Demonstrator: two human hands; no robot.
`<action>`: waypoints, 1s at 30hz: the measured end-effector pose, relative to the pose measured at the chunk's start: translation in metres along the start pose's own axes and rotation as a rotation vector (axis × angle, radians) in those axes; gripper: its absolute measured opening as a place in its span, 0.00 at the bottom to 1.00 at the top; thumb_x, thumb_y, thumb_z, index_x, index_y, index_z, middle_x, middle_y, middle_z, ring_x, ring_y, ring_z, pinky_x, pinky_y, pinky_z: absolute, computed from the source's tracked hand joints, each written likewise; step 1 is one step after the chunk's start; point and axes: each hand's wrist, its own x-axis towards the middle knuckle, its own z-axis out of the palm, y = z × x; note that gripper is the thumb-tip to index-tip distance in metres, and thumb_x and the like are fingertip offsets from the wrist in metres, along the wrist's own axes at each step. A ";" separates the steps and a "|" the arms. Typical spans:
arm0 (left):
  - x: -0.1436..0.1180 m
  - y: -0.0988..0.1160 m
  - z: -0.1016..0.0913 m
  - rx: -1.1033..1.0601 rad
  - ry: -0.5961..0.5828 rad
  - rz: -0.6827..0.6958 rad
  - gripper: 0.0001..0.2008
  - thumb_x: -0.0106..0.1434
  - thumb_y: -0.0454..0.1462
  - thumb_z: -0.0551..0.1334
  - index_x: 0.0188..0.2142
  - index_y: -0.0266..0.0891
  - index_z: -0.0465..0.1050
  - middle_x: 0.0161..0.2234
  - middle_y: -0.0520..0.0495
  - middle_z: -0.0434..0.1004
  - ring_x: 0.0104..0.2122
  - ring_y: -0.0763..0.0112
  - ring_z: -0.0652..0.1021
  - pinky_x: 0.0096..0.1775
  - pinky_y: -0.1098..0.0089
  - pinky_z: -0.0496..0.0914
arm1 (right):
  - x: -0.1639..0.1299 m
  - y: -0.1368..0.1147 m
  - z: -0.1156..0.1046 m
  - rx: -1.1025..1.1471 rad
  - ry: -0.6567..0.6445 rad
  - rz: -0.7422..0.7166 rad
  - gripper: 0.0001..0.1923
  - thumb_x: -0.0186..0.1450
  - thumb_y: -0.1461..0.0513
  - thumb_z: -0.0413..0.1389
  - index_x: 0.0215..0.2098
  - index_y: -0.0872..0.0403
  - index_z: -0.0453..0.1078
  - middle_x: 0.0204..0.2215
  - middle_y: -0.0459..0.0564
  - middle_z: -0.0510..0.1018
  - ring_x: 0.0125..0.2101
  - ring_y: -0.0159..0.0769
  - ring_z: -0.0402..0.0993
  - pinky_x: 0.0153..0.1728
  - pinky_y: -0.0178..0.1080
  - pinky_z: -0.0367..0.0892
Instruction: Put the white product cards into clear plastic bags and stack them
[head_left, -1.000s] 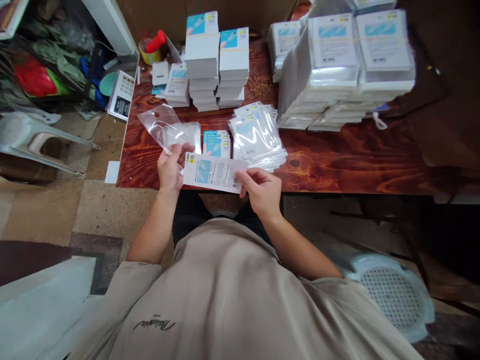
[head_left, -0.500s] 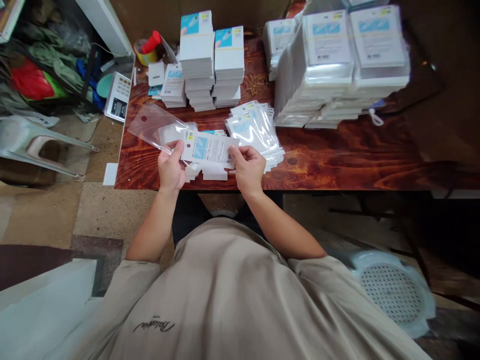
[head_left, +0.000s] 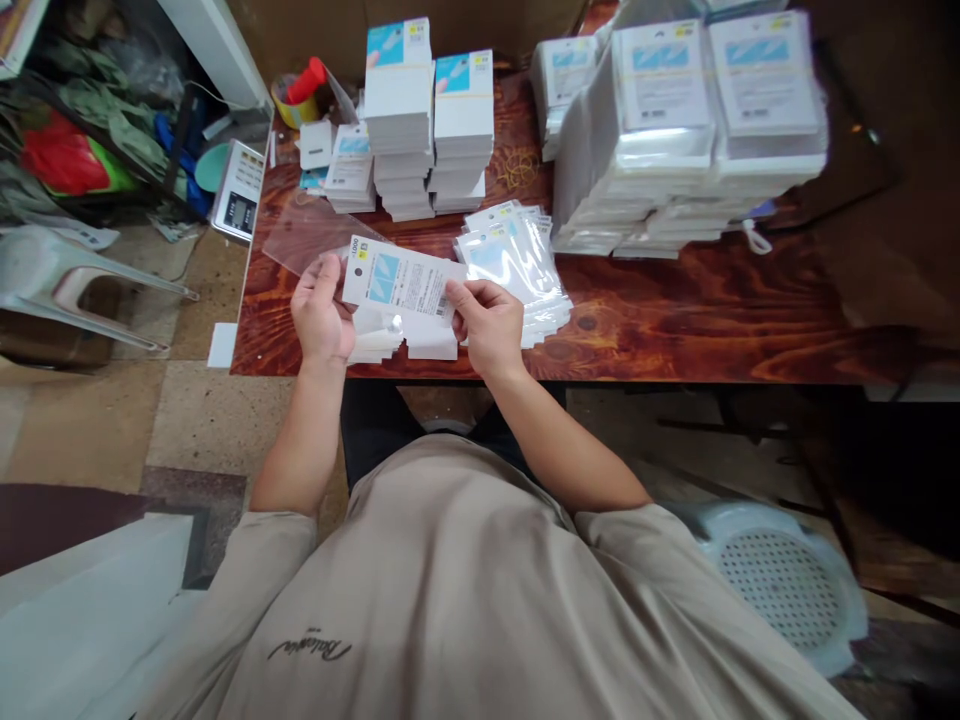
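My left hand (head_left: 321, 312) grips a clear plastic sleeve (head_left: 304, 232) whose far end points up and left over the wooden table (head_left: 675, 310). My right hand (head_left: 489, 322) pinches the right end of a white printed card (head_left: 401, 282) with a blue picture and a barcode. The card's left end lies at the sleeve's mouth by my left thumb; whether it is inside I cannot tell. Under my hands sits a low pile of blank white cards (head_left: 409, 343). A fanned pile of sleeved cards (head_left: 514, 262) lies just right of my right hand.
Two tall stacks of white cards (head_left: 431, 130) stand at the table's back, bundled sleeved packs (head_left: 690, 130) at back right. A small scale (head_left: 238, 190) and a tape roll with a red item (head_left: 300, 92) sit at the left corner. Plastic stools (head_left: 776, 580) flank me.
Both hands have lifted from my lap edge out over the table. The card has moved left toward the sleeve, and the sleeve now lies flatter, pointing up and left.
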 end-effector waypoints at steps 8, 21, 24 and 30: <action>-0.016 -0.003 0.006 0.012 0.137 0.099 0.18 0.64 0.52 0.68 0.44 0.43 0.72 0.45 0.46 0.81 0.47 0.63 0.83 0.46 0.65 0.77 | 0.001 -0.006 0.004 0.063 -0.035 0.026 0.24 0.56 0.44 0.69 0.29 0.53 0.69 0.14 0.37 0.67 0.14 0.24 0.63 0.16 0.31 0.64; -0.065 -0.013 0.020 -0.011 -0.097 -0.158 0.24 0.56 0.50 0.75 0.43 0.42 0.71 0.41 0.48 0.84 0.38 0.65 0.84 0.42 0.65 0.80 | -0.008 -0.003 0.020 0.105 -0.209 0.005 0.29 0.53 0.41 0.70 0.29 0.52 0.64 0.19 0.39 0.73 0.17 0.28 0.69 0.19 0.34 0.69; -0.068 -0.010 0.019 -0.006 -0.134 -0.185 0.24 0.55 0.49 0.76 0.43 0.42 0.71 0.43 0.48 0.84 0.36 0.69 0.84 0.39 0.68 0.80 | -0.004 -0.004 0.017 -0.041 -0.193 -0.121 0.26 0.57 0.43 0.69 0.27 0.52 0.63 0.20 0.40 0.71 0.18 0.25 0.65 0.20 0.33 0.64; -0.042 0.001 0.016 0.215 -0.343 -0.233 0.27 0.53 0.49 0.77 0.46 0.40 0.72 0.38 0.45 0.83 0.30 0.66 0.83 0.31 0.70 0.77 | 0.018 -0.023 -0.005 -0.348 -0.178 -0.319 0.24 0.59 0.50 0.69 0.48 0.50 0.70 0.38 0.46 0.77 0.37 0.32 0.73 0.34 0.34 0.70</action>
